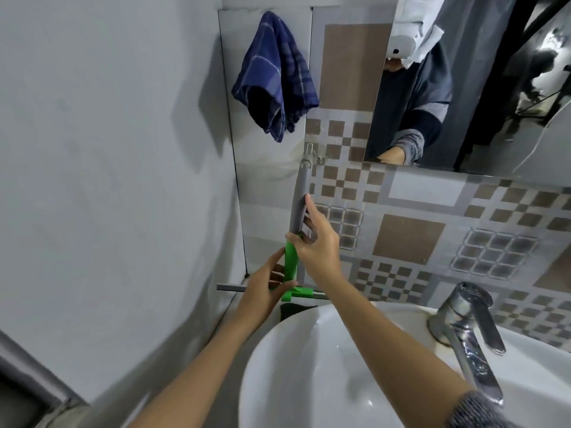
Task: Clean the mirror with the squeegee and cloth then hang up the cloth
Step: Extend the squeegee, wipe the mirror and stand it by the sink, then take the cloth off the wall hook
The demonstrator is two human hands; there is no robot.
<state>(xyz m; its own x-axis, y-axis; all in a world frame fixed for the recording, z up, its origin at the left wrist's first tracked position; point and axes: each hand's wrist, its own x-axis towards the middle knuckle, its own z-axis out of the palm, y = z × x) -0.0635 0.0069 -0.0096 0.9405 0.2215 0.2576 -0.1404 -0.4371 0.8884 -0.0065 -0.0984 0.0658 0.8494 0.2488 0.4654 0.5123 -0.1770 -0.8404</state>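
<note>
The squeegee point(298, 208) hangs upright from a wall hook point(310, 154), grey handle on top, green neck and blade bar at the bottom. My right hand point(316, 247) grips the handle where grey meets green. My left hand point(265, 291) holds the green neck just above the blade. A blue checked cloth point(275, 75) hangs on the wall above and to the left. The mirror point(482, 88) fills the upper right and reflects a person in a grey top.
A white sink basin point(309, 381) sits below my arms, with a chrome tap point(469, 332) at its right. Patterned tiles point(411, 239) cover the wall behind the sink. A plain grey wall point(108, 180) closes in the left side.
</note>
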